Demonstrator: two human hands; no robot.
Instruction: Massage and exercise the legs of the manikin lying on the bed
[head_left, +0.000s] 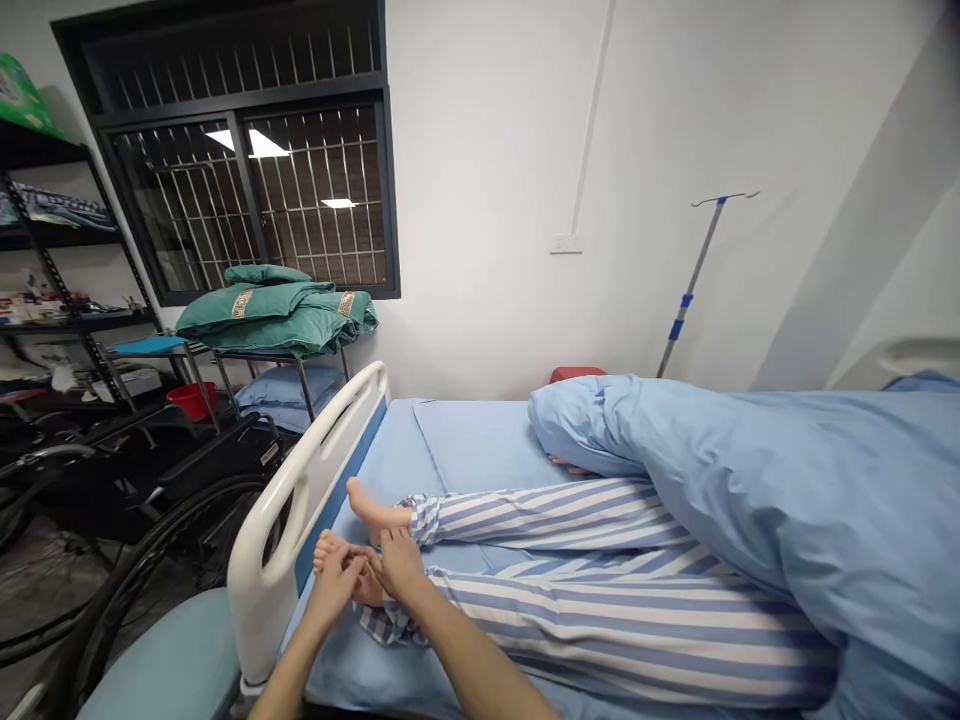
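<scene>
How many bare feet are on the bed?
2. One foot sits higher, near the bed rail; the other foot lies below it, between the left hand and right hand.

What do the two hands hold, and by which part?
They hold the lying person's lower foot: the left hand at the toes, the right hand nearer the ankle.
</scene>
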